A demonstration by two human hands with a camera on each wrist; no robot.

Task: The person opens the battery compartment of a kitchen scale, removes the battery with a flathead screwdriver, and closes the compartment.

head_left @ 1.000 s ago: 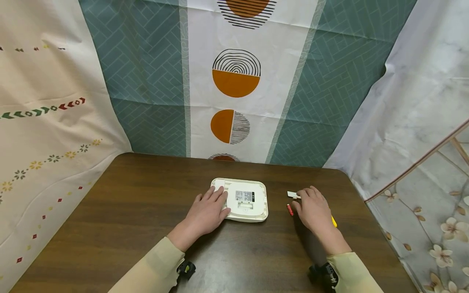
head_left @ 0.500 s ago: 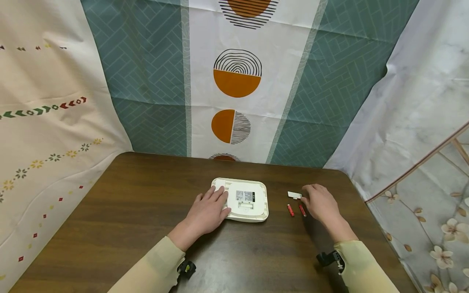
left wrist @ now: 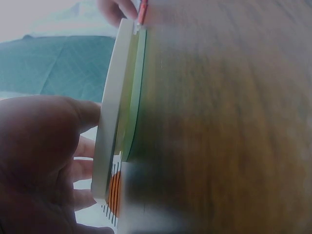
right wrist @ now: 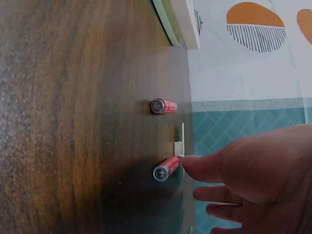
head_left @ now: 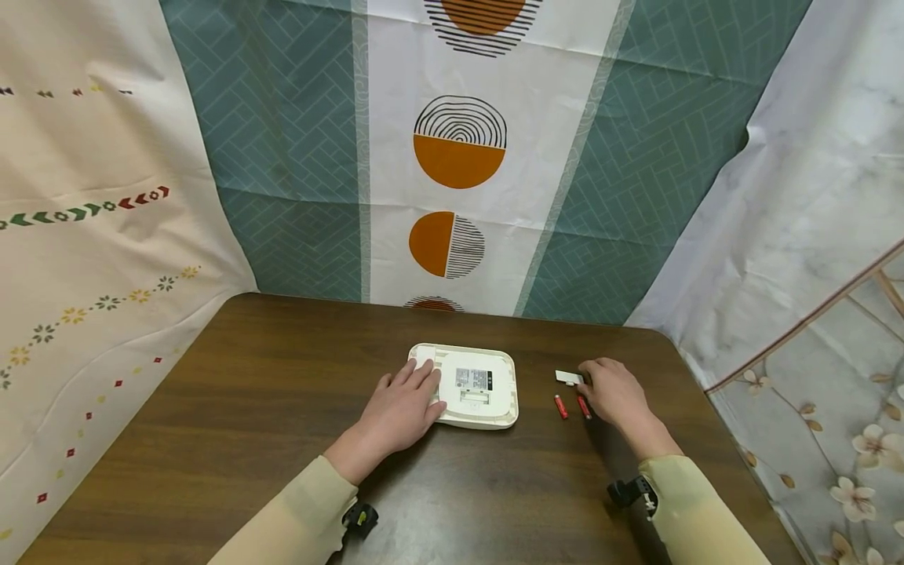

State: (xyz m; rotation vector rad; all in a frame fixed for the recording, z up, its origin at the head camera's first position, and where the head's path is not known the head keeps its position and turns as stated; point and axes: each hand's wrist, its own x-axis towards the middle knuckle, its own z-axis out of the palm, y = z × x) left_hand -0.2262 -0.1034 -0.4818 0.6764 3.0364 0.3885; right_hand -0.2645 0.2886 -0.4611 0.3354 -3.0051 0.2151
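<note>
A white, rounded rectangular device lies on the table with its label and uncovered battery compartment facing up; its lower side looks green in the left wrist view. My left hand rests on its left end with fingers extended. My right hand is at the right end of a small white battery cover. In the right wrist view the thumb overlaps the cover; the index finger is hidden, so a pinch cannot be confirmed. Two red batteries lie beside it: one battery apart, another battery near my thumb.
The brown wooden table reaches back to a patterned curtain. Light cloths hang at left and right. Each wrist wears a black camera strap, such as the right strap.
My right hand moved right, uncovering the second battery, then slightly back left to the cover. A yellow thing beside that hand is no longer visible. My left hand stayed on the device.
</note>
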